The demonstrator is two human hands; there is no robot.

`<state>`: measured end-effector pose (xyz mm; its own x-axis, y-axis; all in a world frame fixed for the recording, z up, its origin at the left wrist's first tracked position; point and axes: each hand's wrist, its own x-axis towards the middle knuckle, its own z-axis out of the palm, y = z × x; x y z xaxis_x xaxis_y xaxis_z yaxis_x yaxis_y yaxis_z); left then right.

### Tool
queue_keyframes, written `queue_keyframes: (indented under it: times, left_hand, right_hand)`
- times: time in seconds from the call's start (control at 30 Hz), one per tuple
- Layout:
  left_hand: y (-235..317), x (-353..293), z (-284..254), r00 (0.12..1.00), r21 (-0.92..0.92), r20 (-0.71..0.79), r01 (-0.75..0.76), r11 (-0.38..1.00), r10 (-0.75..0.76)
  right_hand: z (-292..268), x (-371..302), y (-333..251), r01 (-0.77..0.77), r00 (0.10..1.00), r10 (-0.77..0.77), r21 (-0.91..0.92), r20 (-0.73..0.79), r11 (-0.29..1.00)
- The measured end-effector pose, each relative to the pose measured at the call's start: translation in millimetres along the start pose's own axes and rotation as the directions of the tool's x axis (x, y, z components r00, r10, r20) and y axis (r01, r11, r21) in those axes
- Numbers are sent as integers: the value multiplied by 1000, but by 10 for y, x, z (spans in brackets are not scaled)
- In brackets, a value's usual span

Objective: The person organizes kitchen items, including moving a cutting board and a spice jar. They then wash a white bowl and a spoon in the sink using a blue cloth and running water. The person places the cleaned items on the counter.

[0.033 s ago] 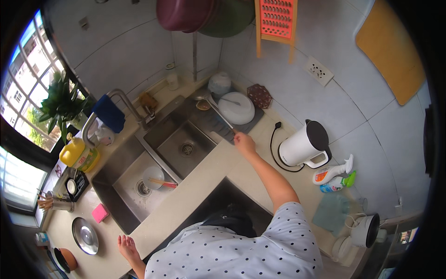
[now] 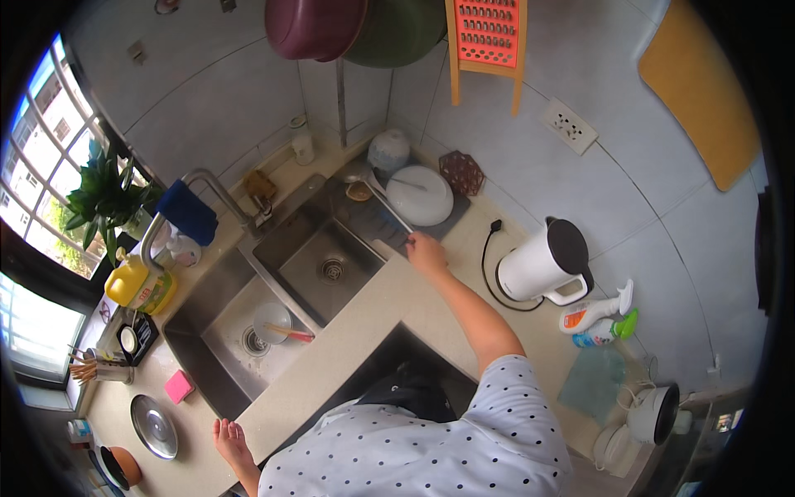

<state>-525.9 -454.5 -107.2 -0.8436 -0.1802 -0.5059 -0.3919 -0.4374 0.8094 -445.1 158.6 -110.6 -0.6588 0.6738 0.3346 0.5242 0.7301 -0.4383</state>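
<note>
My right hand is closed around the end of a long-handled metal ladle. The ladle slants over a grey draining mat, its head at the far left end, near a small round brown-rimmed item. Right beside the handle sits a white lidded dish. My left hand hovers by the counter's front edge, fingers loosely bent and apart, holding nothing. Nearest to it are a round steel lid and a pink sponge.
A double sink lies ahead; its left basin holds a bowl with chopsticks. The faucet carries a blue cloth. At right stand a white electric kettle, its cord, and spray bottles.
My right hand has shifted slightly left along with the ladle's handle. The left hand stays nearly where it was, and the whole view has tilted a little.
</note>
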Motion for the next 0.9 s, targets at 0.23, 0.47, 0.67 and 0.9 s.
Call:
queue_keyframes:
  times: [0.23, 0.47, 0.67, 0.9]
  left_hand:
    - [-22, -515, 805, 997, 45, 64, -38, 998, 35]
    - [94, -823, 1392, 987, 225, 160, -2, 974, -35]
    - [136, -941, 2549, 765, 509, 528, 65, 858, -370]
    - [-36, -1038, 3366, 474, 247, 709, 526, 814, -522]
  right_hand:
    - [493, 518, 95, 50, 973, 16, -277, 232, 959]
    - [-373, 531, -266, -251, 950, 154, 365, 273, 897]
    - [-991, 207, -1016, -453, 864, -156, 875, 478, 173]
    - [-1059, -112, -1802, 599, 538, -843, 689, 32, 408]
